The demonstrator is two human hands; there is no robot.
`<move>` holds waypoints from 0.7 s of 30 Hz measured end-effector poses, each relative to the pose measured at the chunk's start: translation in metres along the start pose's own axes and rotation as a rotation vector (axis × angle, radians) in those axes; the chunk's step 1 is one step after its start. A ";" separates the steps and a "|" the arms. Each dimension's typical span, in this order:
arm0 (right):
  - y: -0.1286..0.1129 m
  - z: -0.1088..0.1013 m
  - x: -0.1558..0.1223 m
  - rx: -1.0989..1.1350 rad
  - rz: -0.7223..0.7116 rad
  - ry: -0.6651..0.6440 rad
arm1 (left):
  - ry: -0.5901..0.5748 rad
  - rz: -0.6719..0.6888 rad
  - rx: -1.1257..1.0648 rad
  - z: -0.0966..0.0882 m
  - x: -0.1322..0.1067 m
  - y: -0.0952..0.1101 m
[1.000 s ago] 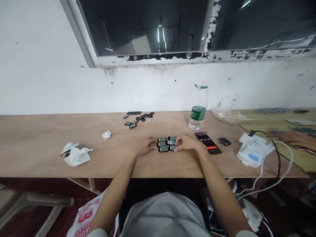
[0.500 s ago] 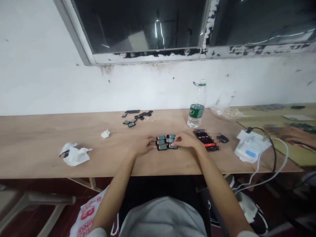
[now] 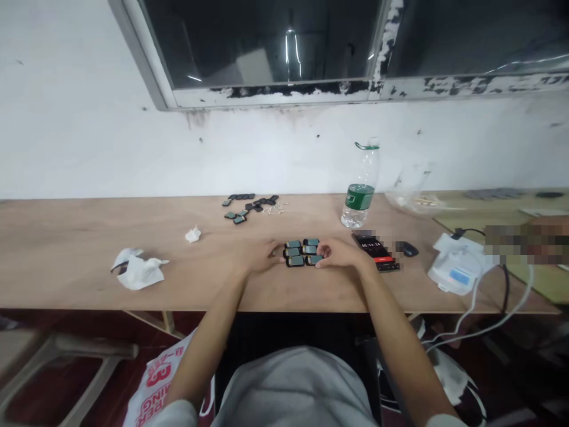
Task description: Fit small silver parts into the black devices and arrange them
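Several small dark rectangular parts with grey-blue faces (image 3: 302, 251) lie in two neat columns on the wooden table (image 3: 80, 261), right in front of me. My left hand (image 3: 258, 257) rests on the table against the left side of the group, fingers curled toward it. On the right side, my right hand (image 3: 338, 254) has its fingertips pinched on the nearest right-hand part.
More dark parts (image 3: 249, 206) lie scattered near the wall. Crumpled tissues (image 3: 137, 268) (image 3: 192, 235) are on the left. A water bottle (image 3: 361, 188), a phone (image 3: 376, 251), a white device with cables (image 3: 457, 271) and another person's blurred hand (image 3: 528, 242) are on the right.
My hands have stayed on either side of the group of parts; only the camera has shifted slightly.
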State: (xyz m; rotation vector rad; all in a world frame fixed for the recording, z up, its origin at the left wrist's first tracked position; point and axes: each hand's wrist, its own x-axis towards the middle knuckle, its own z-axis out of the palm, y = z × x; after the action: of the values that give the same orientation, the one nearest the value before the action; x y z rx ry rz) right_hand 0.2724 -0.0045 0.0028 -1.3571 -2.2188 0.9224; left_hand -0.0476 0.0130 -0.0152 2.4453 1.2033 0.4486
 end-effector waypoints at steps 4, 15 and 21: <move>-0.003 0.000 0.000 -0.036 0.003 0.006 | 0.020 0.039 0.019 0.002 -0.001 -0.001; -0.018 -0.004 -0.006 -0.071 0.026 -0.005 | -0.012 0.001 0.029 0.001 -0.004 0.001; -0.013 -0.004 -0.004 -0.041 -0.007 -0.039 | 0.010 0.003 -0.002 0.003 -0.004 0.000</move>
State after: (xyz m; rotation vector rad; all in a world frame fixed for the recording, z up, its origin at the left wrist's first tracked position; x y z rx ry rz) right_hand 0.2689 -0.0107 0.0148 -1.3599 -2.2818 0.9131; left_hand -0.0485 0.0095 -0.0178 2.4466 1.2033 0.4630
